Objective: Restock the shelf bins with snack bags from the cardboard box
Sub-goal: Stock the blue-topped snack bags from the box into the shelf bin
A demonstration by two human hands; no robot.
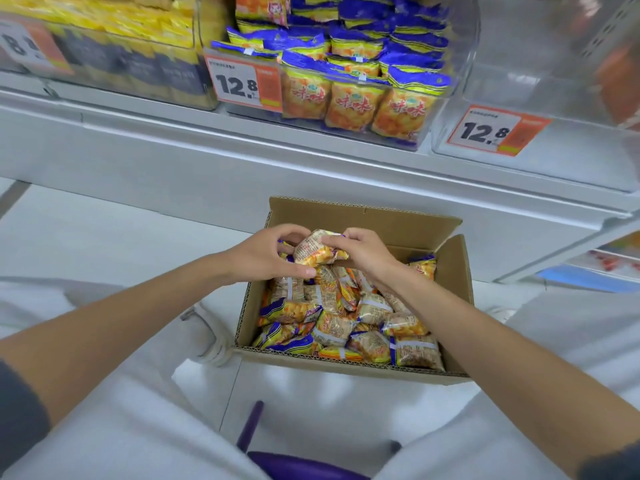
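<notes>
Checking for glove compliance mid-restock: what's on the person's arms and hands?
The left hand and right hand wear no gloves, rings or watch. Forearms are uncovered; the dark grey fabric left sleeve and right sleeve cover only the upper arms.

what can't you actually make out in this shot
Head view throughout.
- the price tag at far left: blurred and cut by the frame edge; only an 8 reads
- the yellow bags beside it: motion blur, no print legible
- the snack bag held by the left hand and right hand: they cover its ends; print too small
- the cardboard box: the top layer hides how deep the stock goes
</notes>
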